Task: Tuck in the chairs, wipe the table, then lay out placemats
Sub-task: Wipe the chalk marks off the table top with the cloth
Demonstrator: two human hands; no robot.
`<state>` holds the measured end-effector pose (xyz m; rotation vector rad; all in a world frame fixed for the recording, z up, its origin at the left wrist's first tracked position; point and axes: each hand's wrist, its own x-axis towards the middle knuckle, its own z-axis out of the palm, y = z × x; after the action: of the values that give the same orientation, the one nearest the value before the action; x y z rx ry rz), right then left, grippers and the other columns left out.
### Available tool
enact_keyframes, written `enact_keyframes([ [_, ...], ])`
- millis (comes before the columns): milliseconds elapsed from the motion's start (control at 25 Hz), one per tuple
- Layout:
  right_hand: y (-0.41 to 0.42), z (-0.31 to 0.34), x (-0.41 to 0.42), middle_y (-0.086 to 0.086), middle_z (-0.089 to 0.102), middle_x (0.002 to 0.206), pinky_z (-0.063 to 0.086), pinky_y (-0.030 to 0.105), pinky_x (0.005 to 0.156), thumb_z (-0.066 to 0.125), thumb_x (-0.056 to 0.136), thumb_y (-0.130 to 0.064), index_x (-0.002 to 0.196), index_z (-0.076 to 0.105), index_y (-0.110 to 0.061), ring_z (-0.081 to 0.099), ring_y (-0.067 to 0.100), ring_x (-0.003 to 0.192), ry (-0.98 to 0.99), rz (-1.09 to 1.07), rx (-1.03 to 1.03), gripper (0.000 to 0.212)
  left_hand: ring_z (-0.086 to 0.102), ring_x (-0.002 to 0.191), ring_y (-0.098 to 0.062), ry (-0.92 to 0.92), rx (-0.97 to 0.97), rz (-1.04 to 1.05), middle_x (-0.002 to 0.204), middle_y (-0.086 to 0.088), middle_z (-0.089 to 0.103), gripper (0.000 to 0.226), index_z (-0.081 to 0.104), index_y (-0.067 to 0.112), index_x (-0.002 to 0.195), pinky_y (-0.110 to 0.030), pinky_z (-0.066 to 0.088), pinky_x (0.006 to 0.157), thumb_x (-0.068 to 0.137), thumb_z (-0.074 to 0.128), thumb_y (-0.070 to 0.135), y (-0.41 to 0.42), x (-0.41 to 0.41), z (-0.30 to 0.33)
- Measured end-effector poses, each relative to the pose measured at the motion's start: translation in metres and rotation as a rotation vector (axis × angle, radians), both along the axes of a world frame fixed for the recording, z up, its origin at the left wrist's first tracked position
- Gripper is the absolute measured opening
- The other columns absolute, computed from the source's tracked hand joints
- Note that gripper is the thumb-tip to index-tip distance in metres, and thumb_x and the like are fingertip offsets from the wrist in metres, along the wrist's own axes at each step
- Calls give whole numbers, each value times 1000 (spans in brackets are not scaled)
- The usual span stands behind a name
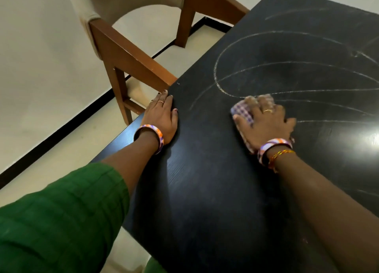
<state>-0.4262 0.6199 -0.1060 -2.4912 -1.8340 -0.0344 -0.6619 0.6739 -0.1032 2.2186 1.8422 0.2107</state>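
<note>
A black table (205, 180) fills the middle and right of the view, with pale curved wipe streaks (266, 67) across its top. My right hand (266, 125) presses flat on a purple-and-white checked cloth (242, 111) lying on the tabletop. The cloth shows at the fingertips and under the wrist. My left hand (162, 116) rests flat on the table's left edge, fingers straight. A brown wooden chair (127, 55) with a beige back stands against that edge, its seat under the table.
A pale tiled floor with a black stripe (61, 133) runs along the left. A bright light glare (371, 139) sits on the tabletop at the right. My green sleeve (61, 211) fills the lower left.
</note>
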Motion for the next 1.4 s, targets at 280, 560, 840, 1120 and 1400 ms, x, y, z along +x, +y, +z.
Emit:
enact_keyframes([
  [280,65,0,-63,-3,20,157,21,53,104,33,90,-61,144,30,-38,22,34,138,109,211,10,58,13,146,-20,-33,10,24,157,-6,18,52,23,11,148,-29,7,118,100,30,29,4,0,-1],
  [560,49,1,-2,-3,19,157,24,54,102,27,90,-65,144,28,-39,25,32,136,19,75,0,60,14,146,-21,-44,-14,31,157,-6,19,52,22,13,148,-30,8,118,100,31,31,4,1,3],
  [840,81,2,-80,2,20,157,20,52,106,31,93,-58,144,31,-36,20,35,139,93,302,-1,56,14,146,-20,-69,-9,27,157,-5,20,52,23,14,148,-30,9,118,100,32,30,6,-2,0],
  [1120,86,8,3,5,23,156,17,58,107,26,92,-61,145,29,-33,23,38,137,69,-67,-20,60,14,146,-19,-105,-26,34,158,-2,18,53,22,16,149,-30,11,118,100,31,33,6,0,2],
  [1400,108,2,-80,4,23,156,19,54,106,29,93,-59,144,32,-32,22,35,139,92,237,12,58,11,147,-18,19,-5,-237,158,-5,15,53,18,13,149,-27,3,118,100,32,25,12,1,8],
])
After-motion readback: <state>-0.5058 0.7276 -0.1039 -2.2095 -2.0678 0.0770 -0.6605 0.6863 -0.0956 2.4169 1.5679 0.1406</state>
